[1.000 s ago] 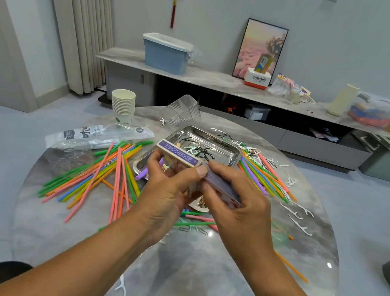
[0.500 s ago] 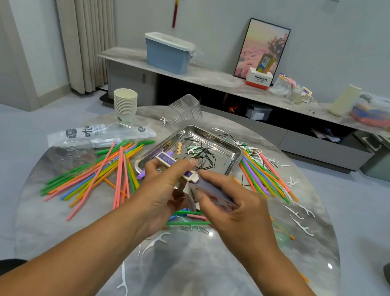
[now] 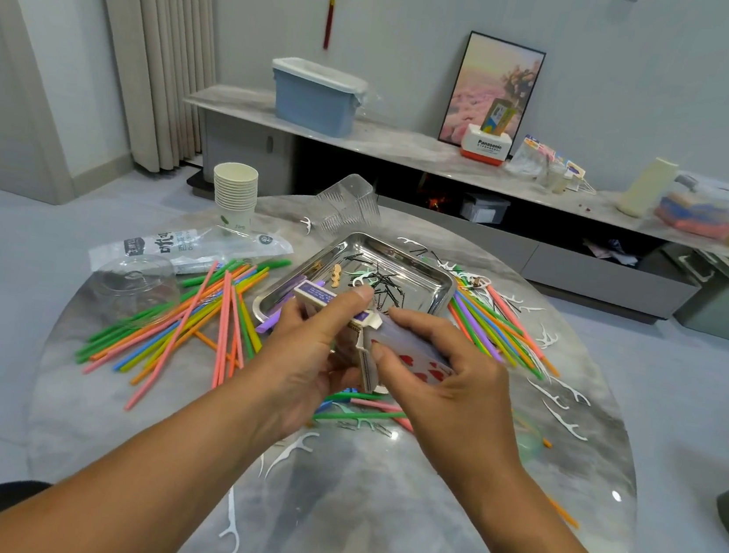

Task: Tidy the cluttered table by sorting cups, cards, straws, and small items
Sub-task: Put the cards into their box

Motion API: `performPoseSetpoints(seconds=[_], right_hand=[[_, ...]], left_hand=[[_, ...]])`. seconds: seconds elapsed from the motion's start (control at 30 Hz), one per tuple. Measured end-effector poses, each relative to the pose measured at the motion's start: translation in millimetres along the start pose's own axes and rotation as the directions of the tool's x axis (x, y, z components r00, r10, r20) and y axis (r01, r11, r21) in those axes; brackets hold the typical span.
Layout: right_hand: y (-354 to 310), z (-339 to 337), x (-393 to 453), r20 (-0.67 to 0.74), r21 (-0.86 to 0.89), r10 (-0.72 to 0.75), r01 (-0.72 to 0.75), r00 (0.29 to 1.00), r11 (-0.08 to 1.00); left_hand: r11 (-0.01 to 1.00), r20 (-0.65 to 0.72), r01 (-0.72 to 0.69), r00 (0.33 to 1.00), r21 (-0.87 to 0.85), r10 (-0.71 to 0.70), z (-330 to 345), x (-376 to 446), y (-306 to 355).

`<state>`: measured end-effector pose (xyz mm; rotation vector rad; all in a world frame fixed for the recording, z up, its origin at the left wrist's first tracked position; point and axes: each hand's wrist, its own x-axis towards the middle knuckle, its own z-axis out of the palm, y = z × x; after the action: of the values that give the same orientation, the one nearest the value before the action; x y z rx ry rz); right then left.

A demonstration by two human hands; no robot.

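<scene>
The only clearly readable word is "Panasonic", printed in black on the white-and-red box (image 3: 484, 147) on the long shelf by the wall. The plastic bag (image 3: 182, 247) on the surface carries large white characters, too distorted to read. Small print on the purple card box (image 3: 332, 302) is illegible.

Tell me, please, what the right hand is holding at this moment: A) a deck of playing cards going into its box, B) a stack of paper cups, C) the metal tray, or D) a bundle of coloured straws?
A: the right hand grips a deck of playing cards with red hearts showing, at the open end of the card box held by the left hand.
</scene>
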<state>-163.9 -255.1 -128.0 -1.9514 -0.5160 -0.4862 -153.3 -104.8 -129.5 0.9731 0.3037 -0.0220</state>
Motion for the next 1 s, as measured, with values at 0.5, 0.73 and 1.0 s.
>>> performPoseSetpoints(seconds=[0.5,0.73,1.0], right_hand=[[3.9,2.4,-2.6,-0.011,-0.297,-0.304,0.287,0.953,0.911],[-5.7,13.5,-7.0,-0.261,0.125,0.218,-0.191,0.940,0.974],[12.9,21.2,1.3,-0.080,0.205,0.496,-0.473,0.865,0.857]], left_hand=[[0.970,0.092,0.155,0.986,-0.185,-0.140,5.4,-11.2,-13.6],[0.949,-0.098,-0.073,0.994,-0.308,0.045,20.9,-23.1,-32.5],[0.925,-0.188,-0.217,0.968,-0.312,0.163,14.2,-16.5,-37.9]])
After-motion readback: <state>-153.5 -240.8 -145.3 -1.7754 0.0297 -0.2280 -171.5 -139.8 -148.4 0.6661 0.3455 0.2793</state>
